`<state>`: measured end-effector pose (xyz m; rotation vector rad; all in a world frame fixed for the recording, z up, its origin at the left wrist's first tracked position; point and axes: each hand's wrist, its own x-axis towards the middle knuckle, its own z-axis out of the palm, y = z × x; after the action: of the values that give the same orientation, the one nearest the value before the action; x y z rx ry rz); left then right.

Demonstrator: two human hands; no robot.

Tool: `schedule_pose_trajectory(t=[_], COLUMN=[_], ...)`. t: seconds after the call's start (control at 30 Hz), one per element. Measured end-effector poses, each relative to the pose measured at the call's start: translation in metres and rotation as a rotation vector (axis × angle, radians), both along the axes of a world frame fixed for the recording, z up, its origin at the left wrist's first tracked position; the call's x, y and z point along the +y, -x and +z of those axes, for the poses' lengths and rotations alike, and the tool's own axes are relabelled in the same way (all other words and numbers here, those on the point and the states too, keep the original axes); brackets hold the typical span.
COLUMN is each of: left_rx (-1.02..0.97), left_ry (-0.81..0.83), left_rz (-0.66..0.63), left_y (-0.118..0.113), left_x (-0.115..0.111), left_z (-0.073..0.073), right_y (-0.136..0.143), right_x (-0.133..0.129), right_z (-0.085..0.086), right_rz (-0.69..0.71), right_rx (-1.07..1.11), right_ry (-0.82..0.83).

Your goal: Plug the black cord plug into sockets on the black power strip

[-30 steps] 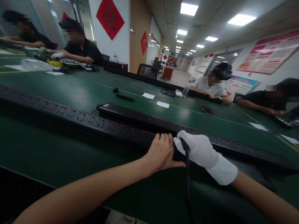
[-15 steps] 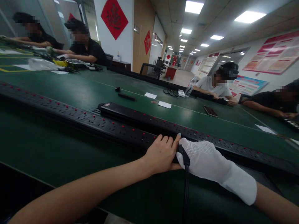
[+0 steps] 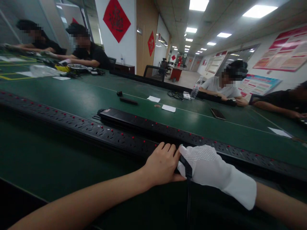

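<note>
A long black power strip (image 3: 79, 120) with red buttons and rows of sockets runs from the left edge to my hands. My bare left hand (image 3: 161, 164) is wrapped over its near right end, thumb underneath. Beside it, my right hand (image 3: 203, 163), in a white dotted glove, is closed around a black plug (image 3: 186, 166) at the strip's end. The plug's thick black cord (image 3: 188, 201) hangs down toward me. Fingers and glove hide where plug and strip meet. Just behind lies a second black power strip (image 3: 144, 124), reaching past my right hand.
Across the green table (image 3: 115, 86) lie a black bar (image 3: 129, 101), white paper slips (image 3: 169, 108), a phone (image 3: 217, 113), a water bottle (image 3: 196, 88) and a coiled cable (image 3: 174, 95). Co-workers sit around the far side. Tools and a plastic bag (image 3: 44, 71) occupy the far left.
My view has shifted slightly. Both hands appear a little further left, still together at the strip's end. My left index finger has come down closer to the glove.
</note>
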<state>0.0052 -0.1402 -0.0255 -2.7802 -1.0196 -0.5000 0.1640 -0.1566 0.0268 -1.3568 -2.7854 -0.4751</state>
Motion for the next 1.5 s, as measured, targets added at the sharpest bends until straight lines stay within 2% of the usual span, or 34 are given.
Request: schedule_pose_trajectory(t=[0.1, 0.23, 0.47, 1.03, 1.27, 1.5], left_rx=[-0.006, -0.026, -0.036, -0.036, -0.035, -0.049], left_ry=[-0.022, -0.048, -0.07, -0.08, -0.078, -0.073], left_rz=[0.011, 0.013, 0.01, -0.005, -0.009, -0.008], left_y=[0.0, -0.001, -0.001, 0.001, 0.001, 0.001], left_x=[0.0, 0.001, 0.002, 0.003, 0.002, 0.002], left_z=[-0.002, -0.005, -0.01, -0.01, -0.007, -0.007], right_y=[-0.005, -0.006, -0.012, -0.027, -0.021, -0.023], right_x=[0.011, 0.018, 0.02, 0.033, 0.032, 0.03], right_z=[-0.01, -0.019, -0.024, -0.022, -0.007, -0.011], right_rz=[0.086, 0.102, 0.079, 0.251, 0.25, 0.227], right_rx=[0.18, 0.319, 0.312, 0.246, 0.144, 0.136], right_ry=[0.073, 0.087, 0.081, 0.124, 0.194, 0.154])
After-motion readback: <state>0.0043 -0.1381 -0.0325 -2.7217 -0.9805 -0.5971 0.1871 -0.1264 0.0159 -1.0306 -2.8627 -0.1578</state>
